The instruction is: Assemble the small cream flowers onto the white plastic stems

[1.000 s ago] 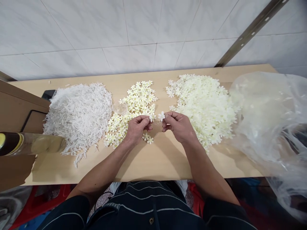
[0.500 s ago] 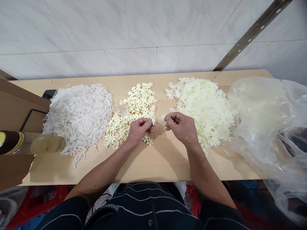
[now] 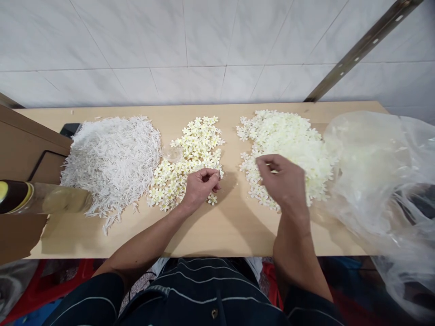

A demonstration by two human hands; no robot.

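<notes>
nearest, your dark, pale-striped shirt (image 3: 200, 290) is showing below your fingers, before the smooth tabletop (image 3: 217, 235). your left hand (image 3: 200, 186) is pressing thumb and forefinger together; anything between them is too small to tell. your right hand (image 3: 284, 181) is curling, blurred; i cannot tell its grip. beside your left fingertips, yellow-centred, petalled flowers (image 3: 199, 138) are lying loose; around your right fingers, paler blossoms (image 3: 285, 133) are heaping; farther left, thin white strands (image 3: 113, 147) are bristling.
</notes>
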